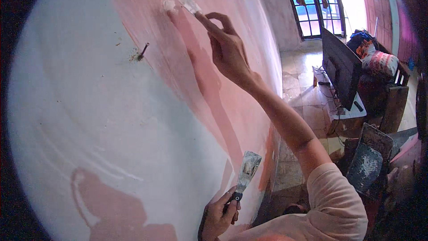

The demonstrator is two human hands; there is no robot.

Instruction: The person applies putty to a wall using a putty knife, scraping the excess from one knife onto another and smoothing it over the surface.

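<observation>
My right hand [232, 56] reaches up along the wall [111, 120], closed on a putty knife whose smeared blade [191, 5] is at the pink painted part. Just left of that blade, a whitish patch of filler [168, 4] marks the wall. Lower down, my left hand [219, 216] grips the dark handle of a second putty knife [248, 169]. Its blade points upward, with pale filler stuck on it. A nail [143, 51] sticks out where the pale and pink areas meet, with chipped paint around its base.
At the right, a flat television [342, 69] stands on a low white-topped table [350, 109] with cables. Behind it sits a stuffed red-and-white bag [381, 64]. A filler-stained dark pan [366, 165] is nearer me. A barred window [312, 15] is at the far end of the tiled floor [295, 69].
</observation>
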